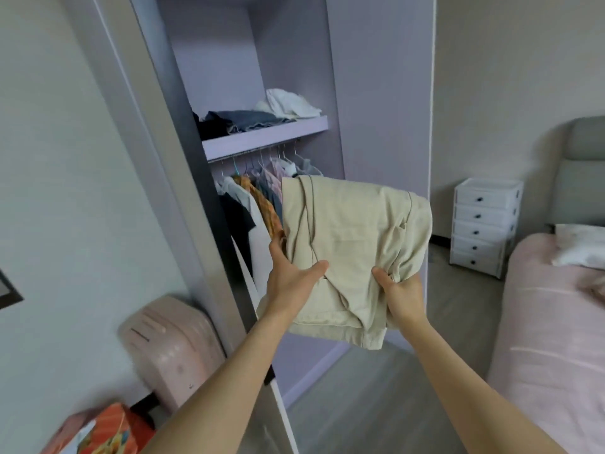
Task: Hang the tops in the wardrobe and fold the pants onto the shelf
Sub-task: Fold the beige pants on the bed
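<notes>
Folded beige pants [350,250] were held in front of the wardrobe [376,93], below the shelf [265,137]. Left hand [291,280] and right hand [401,290] each gripped a lower corner, thumbs on top. Step in hand: shelving. The next move would likely call for lifting the pants onto the shelf beside the folded clothes [248,121].

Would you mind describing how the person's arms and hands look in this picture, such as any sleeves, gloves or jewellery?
Both forearms are bare as far as the frame shows: no sleeve reaches into view. The left hand and the right hand wear no gloves, and no watch or bracelet shows on either wrist. No ring is visible on the thumbs; the fingers are mostly hidden, so rings there cannot be ruled out.
</notes>
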Demonstrator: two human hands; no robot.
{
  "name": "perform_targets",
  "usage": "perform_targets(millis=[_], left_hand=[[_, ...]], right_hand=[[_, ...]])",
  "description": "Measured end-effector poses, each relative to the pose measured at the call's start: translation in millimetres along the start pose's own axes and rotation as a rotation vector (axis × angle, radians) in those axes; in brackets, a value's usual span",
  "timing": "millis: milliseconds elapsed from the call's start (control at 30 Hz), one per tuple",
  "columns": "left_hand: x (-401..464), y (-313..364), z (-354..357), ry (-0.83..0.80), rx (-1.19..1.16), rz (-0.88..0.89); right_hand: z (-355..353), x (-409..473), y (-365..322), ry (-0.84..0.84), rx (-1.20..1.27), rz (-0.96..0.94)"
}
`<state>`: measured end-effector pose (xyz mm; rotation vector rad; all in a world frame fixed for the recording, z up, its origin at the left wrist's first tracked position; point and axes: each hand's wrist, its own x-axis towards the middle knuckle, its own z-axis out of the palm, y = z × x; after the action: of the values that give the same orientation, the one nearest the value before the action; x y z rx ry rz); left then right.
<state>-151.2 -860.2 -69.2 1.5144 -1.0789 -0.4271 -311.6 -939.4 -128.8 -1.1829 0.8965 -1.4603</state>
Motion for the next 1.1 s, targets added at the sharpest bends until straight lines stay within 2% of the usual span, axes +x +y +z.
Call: perform_targets(millis=[167, 333, 467, 633, 967, 1100], left_hand=[[114.7, -9.3, 48.4, 0.144, -0.062, 0.001], [248.3, -3.7, 103.7, 0.136, -0.127, -0.041], [335.2, 12.8, 118.8, 0.193, -0.193, 0.006], [414.7, 37.1, 101.7, 0.310, -0.261, 0.042], [558.4, 58.0, 41.0, 0.472, -0.430, 0.071], [624.9, 74.7, 5.3, 0.513, -0.441, 0.057]], right_hand=[[27.4, 133.0, 11.4, -0.073, -0.034, -0.047], [38.2, 274.7, 10.1, -0.125, -0.072, -0.047], [66.9, 360.9, -9.1, -0.193, -0.064, -0.120], [115.2, 428.8, -33.1, -0.341, 0.028, -0.215], [224.2, 553.6, -54.2, -0.781, -0.037, -0.183], [292.1, 609.0, -70.3, -0.820, 0.029, -0.202]])
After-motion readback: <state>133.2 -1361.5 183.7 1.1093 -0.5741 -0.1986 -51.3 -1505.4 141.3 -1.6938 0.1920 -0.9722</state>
